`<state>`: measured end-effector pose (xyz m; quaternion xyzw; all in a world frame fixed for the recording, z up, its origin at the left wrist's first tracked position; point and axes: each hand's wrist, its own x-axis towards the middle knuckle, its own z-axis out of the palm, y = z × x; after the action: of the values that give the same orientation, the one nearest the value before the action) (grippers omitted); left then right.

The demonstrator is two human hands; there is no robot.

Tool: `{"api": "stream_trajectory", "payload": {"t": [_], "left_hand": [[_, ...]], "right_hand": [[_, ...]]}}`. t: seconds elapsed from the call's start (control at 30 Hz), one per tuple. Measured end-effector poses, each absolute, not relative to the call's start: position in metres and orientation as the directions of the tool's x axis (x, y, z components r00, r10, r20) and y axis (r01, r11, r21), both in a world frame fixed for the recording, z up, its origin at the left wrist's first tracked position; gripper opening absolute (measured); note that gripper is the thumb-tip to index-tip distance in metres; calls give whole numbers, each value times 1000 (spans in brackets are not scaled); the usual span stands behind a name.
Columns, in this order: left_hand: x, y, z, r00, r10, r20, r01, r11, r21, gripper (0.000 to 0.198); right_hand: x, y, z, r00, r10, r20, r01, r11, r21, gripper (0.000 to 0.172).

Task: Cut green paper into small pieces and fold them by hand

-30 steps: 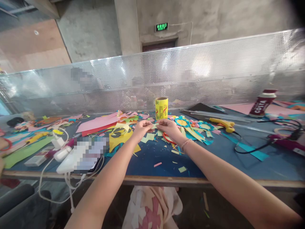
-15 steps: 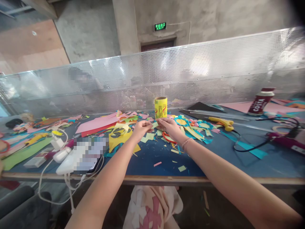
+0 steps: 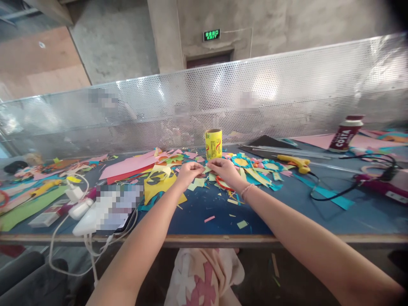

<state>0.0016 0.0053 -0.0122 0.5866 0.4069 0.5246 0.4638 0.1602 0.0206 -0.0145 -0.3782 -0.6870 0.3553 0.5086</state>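
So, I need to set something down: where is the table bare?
The widest free patch of blue tabletop lies between the right forearm, the turquoise paper strip and the front edge; a smaller one lies between the left forearm and pink scrap. Crowded: beyond the right hand, with cut paper, and around the white charger.

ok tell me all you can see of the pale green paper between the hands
The pale green paper is a small piece and looks thin. The left hand and the right hand pinch it from either side, covering much of it, so its full outline and any folds cannot be told. It is held in front of the yellow tube.
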Motion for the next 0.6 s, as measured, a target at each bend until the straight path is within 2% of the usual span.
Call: {"api": "stream_trajectory", "payload": {"t": [0.6], "left_hand": [[5,2,-11,122,969,214,-59,-208,976,21]], "right_hand": [[160,14,-6,-267,842,470,275,534,-800,34]]}}
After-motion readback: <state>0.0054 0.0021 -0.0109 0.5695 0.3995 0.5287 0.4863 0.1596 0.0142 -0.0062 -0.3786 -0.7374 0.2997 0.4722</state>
